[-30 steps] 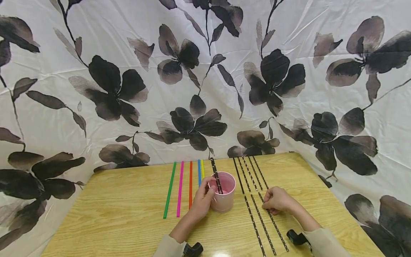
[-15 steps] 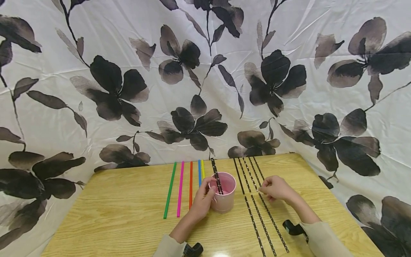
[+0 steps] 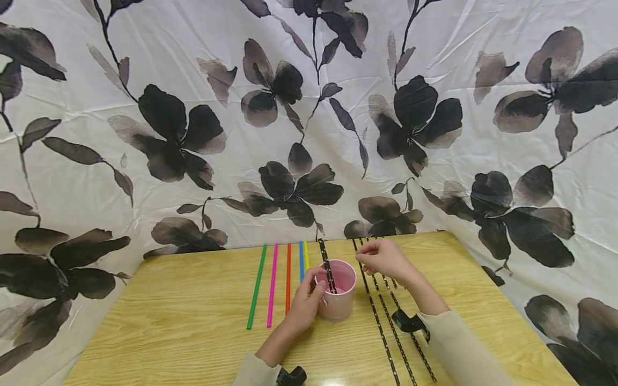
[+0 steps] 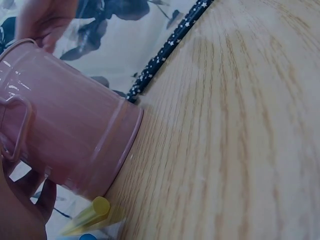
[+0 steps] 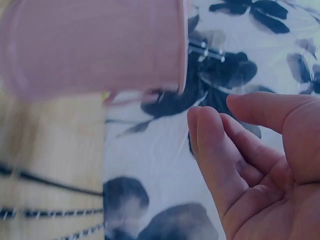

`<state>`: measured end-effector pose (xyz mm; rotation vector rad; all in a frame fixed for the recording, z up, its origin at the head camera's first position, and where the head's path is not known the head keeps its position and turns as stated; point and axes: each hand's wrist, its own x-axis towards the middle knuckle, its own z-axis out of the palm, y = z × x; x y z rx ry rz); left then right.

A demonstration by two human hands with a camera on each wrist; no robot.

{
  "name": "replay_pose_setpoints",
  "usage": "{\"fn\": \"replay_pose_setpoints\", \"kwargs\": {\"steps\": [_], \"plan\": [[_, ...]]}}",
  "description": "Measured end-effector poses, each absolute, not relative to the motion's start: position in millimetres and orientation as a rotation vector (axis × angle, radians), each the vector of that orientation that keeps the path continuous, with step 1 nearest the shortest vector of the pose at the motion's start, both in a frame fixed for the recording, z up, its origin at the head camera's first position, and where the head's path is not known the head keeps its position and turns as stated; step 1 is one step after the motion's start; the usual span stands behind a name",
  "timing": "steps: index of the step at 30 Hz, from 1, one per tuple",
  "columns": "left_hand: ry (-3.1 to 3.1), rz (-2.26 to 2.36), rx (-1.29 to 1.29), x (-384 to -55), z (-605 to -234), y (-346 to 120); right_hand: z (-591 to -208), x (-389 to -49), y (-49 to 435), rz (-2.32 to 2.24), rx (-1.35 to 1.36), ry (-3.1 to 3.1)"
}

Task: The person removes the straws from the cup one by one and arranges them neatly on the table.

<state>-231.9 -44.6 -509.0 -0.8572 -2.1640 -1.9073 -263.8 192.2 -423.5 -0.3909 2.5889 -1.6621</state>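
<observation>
A pink cup (image 3: 338, 308) stands upright on the table, with black patterned straws (image 3: 327, 268) leaning inside it. My left hand (image 3: 303, 305) grips the cup from its left side, fingers at the rim. In the left wrist view a wire-like handle (image 4: 25, 125) shows on the cup's side, close to that hand. Right of the cup and above the table, my right hand (image 3: 383, 257) is raised over the black straws. The right wrist view shows a gap between its thumb (image 5: 260, 111) and fingers (image 5: 212, 145), with nothing held there.
Black straws, plain and patterned, lie in two rows right of the cup, including a front-row straw (image 3: 381, 332). To its left lie green (image 3: 257, 287), pink (image 3: 272, 284), red (image 3: 288, 279), blue (image 3: 301, 260) and yellow (image 3: 306, 254) straws. A floral cloth (image 3: 289, 134) hangs behind the table.
My right hand has moved from the front-row straws up and left, over the back row near the cup. The left hand and cup stay put.
</observation>
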Motion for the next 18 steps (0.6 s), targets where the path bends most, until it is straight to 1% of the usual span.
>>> {"fn": "replay_pose_setpoints", "kwargs": {"steps": [2, 6, 14, 16, 18], "plan": [[-2.173, -1.9, -0.866, -226.9, -501.8, -45.0, -419.1, -268.0, 181.6, -1.677, -0.416, 2.587], [-2.166, -1.898, -0.873, -225.8, -500.1, -45.3, -411.4, -273.9, 161.5, -1.697, -0.453, 2.592], [-2.126, -1.901, -0.847, -242.3, -526.2, -44.1, -410.1, -281.5, 132.7, -1.663, -0.44, 2.608], [-2.126, -1.901, -0.837, -243.4, -528.6, -44.6, -410.6, -281.7, 128.2, -1.654, -0.447, 2.595], [-2.129, -1.899, -0.845, -238.1, -520.8, -45.8, -411.5, -282.0, 124.0, -1.639, -0.439, 2.594]]}}
